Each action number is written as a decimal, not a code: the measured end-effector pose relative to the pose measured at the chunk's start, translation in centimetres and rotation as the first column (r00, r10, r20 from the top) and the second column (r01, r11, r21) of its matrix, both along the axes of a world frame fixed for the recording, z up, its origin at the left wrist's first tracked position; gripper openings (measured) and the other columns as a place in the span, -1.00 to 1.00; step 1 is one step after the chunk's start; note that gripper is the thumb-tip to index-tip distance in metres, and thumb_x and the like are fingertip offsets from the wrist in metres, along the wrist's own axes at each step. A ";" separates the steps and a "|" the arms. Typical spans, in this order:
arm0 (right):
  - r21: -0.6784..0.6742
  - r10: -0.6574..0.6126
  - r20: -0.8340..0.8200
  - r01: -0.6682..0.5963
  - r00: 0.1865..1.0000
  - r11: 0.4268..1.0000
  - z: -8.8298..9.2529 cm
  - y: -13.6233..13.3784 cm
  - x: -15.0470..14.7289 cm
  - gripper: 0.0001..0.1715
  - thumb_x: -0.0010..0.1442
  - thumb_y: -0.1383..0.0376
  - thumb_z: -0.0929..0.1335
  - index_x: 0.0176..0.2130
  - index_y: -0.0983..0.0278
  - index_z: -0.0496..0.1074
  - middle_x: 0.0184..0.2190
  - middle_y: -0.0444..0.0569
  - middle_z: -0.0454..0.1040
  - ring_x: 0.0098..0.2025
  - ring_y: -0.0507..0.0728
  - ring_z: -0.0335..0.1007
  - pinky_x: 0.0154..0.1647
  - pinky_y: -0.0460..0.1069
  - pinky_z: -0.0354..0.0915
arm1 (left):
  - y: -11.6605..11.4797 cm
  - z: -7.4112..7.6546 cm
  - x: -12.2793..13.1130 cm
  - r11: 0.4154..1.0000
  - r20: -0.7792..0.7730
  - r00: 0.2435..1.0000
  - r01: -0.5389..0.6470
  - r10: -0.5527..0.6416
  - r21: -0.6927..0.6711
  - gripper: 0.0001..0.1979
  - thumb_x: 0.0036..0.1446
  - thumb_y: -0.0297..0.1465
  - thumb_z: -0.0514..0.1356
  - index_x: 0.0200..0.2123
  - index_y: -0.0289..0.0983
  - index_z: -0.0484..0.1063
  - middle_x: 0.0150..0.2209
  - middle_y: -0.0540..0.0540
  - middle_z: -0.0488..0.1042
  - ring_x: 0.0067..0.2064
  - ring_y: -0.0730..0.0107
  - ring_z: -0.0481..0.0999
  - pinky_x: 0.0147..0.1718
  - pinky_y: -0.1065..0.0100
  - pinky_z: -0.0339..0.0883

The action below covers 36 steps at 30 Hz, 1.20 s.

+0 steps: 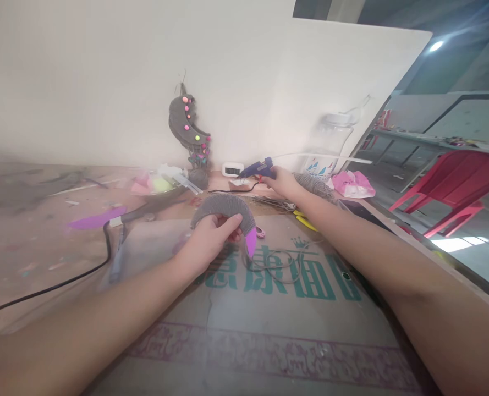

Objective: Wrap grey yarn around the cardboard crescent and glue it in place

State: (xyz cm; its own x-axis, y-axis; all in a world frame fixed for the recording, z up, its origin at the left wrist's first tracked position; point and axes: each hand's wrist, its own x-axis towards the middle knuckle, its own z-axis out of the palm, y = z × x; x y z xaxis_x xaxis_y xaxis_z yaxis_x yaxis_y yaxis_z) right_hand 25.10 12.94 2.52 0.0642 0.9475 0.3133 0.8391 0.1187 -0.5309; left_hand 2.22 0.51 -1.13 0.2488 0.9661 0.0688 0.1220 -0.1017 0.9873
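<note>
Nearest lies a printed plastic sheet (244,313), with a loose loop of grey yarn (283,268) on it towards the right. Just beyond, around the middle of the view, the left hand (211,236) holds a yarn-wrapped crescent (223,204) above the sheet, pinching its inner edge between thumb and curled fingers. The crescent bows away from the person; its long axis curves left to right, and its bare purple tip (250,242) points back towards the person at the right end. It looks light and fairly stiff, probably a thin core under close windings, so the wrapped middle seems the safest place to grip; the tip might bend, and strands could slip if pressed sideways.

Farther off, the right hand (283,182) is closed around the handle of a blue hot-glue gun (256,168); how hard it squeezes, I cannot tell. The gun's nozzle points left and a little down, and a long white glue stick (330,157) trails out behind to the right. The gun should be light but back-heavy, best held by its handle, away from the nozzle. Behind the nozzle stands a small digital clock (232,169)
</note>
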 end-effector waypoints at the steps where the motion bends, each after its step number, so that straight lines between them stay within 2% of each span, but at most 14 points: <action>1: 0.024 -0.003 -0.010 0.004 1.000 1.000 0.5 -0.5 0.0 -0.61 0.19 0.21 0.35 -0.04 0.38 0.38 -0.19 0.13 0.56 -0.21 0.18 0.47 -0.11 0.05 0.31 | 0.0 0.0 0.0 1.000 -0.012 1.000 0.006 -0.006 0.004 -0.59 0.06 -0.02 0.19 -0.49 -0.28 0.45 -0.49 -0.04 0.50 -0.41 0.35 0.45 -0.34 0.36 0.25; 4: 0.091 -0.006 -0.032 0.009 0.999 0.996 2.1 -2.4 0.0 -0.57 0.22 0.13 0.33 -0.02 0.35 0.34 -0.20 0.09 0.55 -0.25 0.15 0.46 -0.16 0.02 0.32 | 0.1 -0.1 -0.1 1.000 -0.028 1.000 0.010 -0.010 0.009 -0.57 0.06 0.00 0.17 -0.48 -0.27 0.46 -0.48 -0.04 0.51 -0.40 0.34 0.45 -0.33 0.35 0.26; 6: 0.111 0.011 -0.063 -0.004 0.998 0.994 3.1 -4.2 0.1 -0.57 0.22 0.06 0.32 -0.07 0.32 0.35 -0.31 0.03 0.55 -0.33 0.13 0.45 -0.23 0.01 0.33 | 0.1 -0.2 -0.1 1.000 -0.020 1.000 0.002 -0.002 0.007 -0.57 0.06 0.00 0.17 -0.48 -0.27 0.46 -0.48 -0.04 0.51 -0.40 0.33 0.46 -0.33 0.35 0.26; 9: 0.058 0.089 -0.166 -0.080 0.982 0.995 3.9 -7.2 0.1 -0.58 0.21 -0.02 0.29 -0.31 0.29 0.40 -0.59 -0.07 0.47 -0.50 0.10 0.39 -0.34 0.01 0.32 | 0.1 -0.3 0.0 1.000 -0.010 1.000 0.013 -0.013 0.014 -0.58 0.07 -0.01 0.16 -0.49 -0.27 0.46 -0.49 -0.04 0.50 -0.40 0.33 0.46 -0.33 0.35 0.26; 11: 0.039 0.170 -0.257 -0.166 0.951 0.985 4.0 -9.4 0.1 -0.57 0.22 0.00 0.29 -0.45 0.28 0.40 -0.63 -0.06 0.46 -0.50 0.11 0.42 -0.32 0.00 0.34 | 0.0 -0.1 0.1 1.000 -0.012 1.000 0.007 -0.007 0.018 -0.59 0.08 -0.02 0.15 -0.50 -0.27 0.45 -0.49 -0.04 0.50 -0.40 0.33 0.46 -0.32 0.36 0.26; 14: 0.033 0.227 -0.410 -0.234 0.883 0.972 3.5 -12.4 0.2 -0.67 0.14 0.04 0.38 -0.39 0.26 0.46 -0.37 -0.02 0.59 -0.31 0.15 0.53 -0.18 0.02 0.38 | -0.2 0.2 0.1 1.000 -0.029 0.999 -0.021 0.022 0.012 -0.60 0.08 -0.04 0.16 -0.50 -0.27 0.44 -0.48 -0.05 0.50 -0.40 0.33 0.46 -0.32 0.36 0.27; 16: 0.027 0.267 -0.443 -0.284 0.856 0.958 2.7 -14.0 0.4 -0.69 0.10 0.06 0.42 -0.28 0.24 0.49 -0.16 0.00 0.59 -0.20 0.16 0.54 -0.10 0.03 0.37 | -0.2 0.3 0.2 0.999 -0.024 0.999 -0.032 0.032 0.014 -0.61 0.08 -0.04 0.16 -0.49 -0.27 0.44 -0.47 -0.05 0.50 -0.38 0.32 0.46 -0.31 0.35 0.27; 18: 0.036 0.302 -0.438 -0.320 0.847 0.947 1.8 -15.2 0.6 -0.67 0.10 0.06 0.43 -0.23 0.23 0.49 -0.15 0.00 0.58 -0.19 0.16 0.54 -0.11 0.04 0.37 | -0.2 0.2 0.1 0.999 -0.016 0.999 -0.044 0.044 0.021 -0.60 0.08 -0.03 0.16 -0.48 -0.27 0.44 -0.46 -0.05 0.50 -0.36 0.30 0.46 -0.30 0.35 0.27; 20: 0.041 0.318 -0.388 -0.328 0.865 0.944 0.7 -16.0 0.9 -0.67 0.13 0.04 0.39 -0.25 0.24 0.47 -0.27 -0.02 0.58 -0.24 0.17 0.52 -0.14 0.06 0.37 | -0.1 0.0 0.0 0.997 -0.029 0.998 -0.062 0.063 0.041 -0.59 0.08 -0.01 0.15 -0.48 -0.26 0.43 -0.47 -0.05 0.50 -0.36 0.30 0.46 -0.31 0.35 0.25; 22: 0.030 0.313 -0.291 -0.319 0.904 0.947 -0.2 -16.5 1.1 -0.65 0.16 0.02 0.35 -0.35 0.25 0.46 -0.37 -0.03 0.57 -0.27 0.17 0.49 -0.16 0.08 0.36 | 0.1 -0.2 -0.2 0.995 -0.065 0.995 -0.074 0.079 0.062 -0.57 0.08 0.00 0.14 -0.49 -0.26 0.43 -0.47 -0.04 0.49 -0.39 0.31 0.44 -0.33 0.35 0.23; 25: 0.010 0.285 -0.190 -0.289 0.939 0.957 -1.1 -17.0 1.2 -0.62 0.17 0.01 0.31 -0.46 0.24 0.44 -0.40 -0.03 0.56 -0.28 0.19 0.48 -0.13 0.11 0.36 | 0.2 -0.4 -0.4 0.993 -0.102 0.990 -0.094 0.100 0.068 -0.55 0.08 0.03 0.12 -0.50 -0.25 0.43 -0.48 -0.03 0.48 -0.42 0.33 0.41 -0.37 0.35 0.19; 28: -0.043 0.301 -0.219 -0.317 0.928 0.947 -1.3 -17.6 1.0 -0.69 0.14 0.03 0.33 -0.37 0.20 0.47 -0.35 -0.05 0.59 -0.22 0.21 0.50 -0.08 0.12 0.37 | 0.2 -0.5 -0.4 0.991 -0.107 0.988 -0.104 0.112 0.081 -0.55 0.07 0.03 0.13 -0.50 -0.26 0.43 -0.46 -0.05 0.50 -0.39 0.31 0.43 -0.34 0.34 0.20; 31: -0.115 0.322 -0.271 -0.362 0.907 0.925 -1.1 -18.1 0.7 -0.73 0.11 0.05 0.37 -0.28 0.17 0.47 -0.31 -0.08 0.61 -0.20 0.21 0.52 -0.13 0.08 0.41 | 0.2 -0.5 -0.3 0.992 -0.087 0.991 -0.096 0.103 0.084 -0.54 0.07 0.03 0.14 -0.49 -0.26 0.44 -0.46 -0.06 0.50 -0.37 0.29 0.44 -0.31 0.34 0.22; 36: -0.107 0.314 -0.158 -0.333 0.936 0.937 -0.9 -18.2 0.4 -0.72 0.08 0.03 0.38 -0.43 0.18 0.39 -0.48 -0.12 0.52 -0.38 0.17 0.49 -0.35 0.02 0.40 | 0.2 -0.5 -0.2 0.992 -0.049 0.993 -0.100 0.104 0.077 -0.55 0.06 0.03 0.14 -0.50 -0.26 0.43 -0.47 -0.06 0.50 -0.36 0.29 0.45 -0.29 0.33 0.23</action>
State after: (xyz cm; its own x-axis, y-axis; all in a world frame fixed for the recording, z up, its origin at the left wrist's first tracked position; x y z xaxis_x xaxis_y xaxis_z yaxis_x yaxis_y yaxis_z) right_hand 25.50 -5.30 1.59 -0.2191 0.9558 0.1961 0.6850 0.2938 -0.6667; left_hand 2.01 0.68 -1.61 0.1547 0.9793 0.1309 0.1870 -0.1591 0.9694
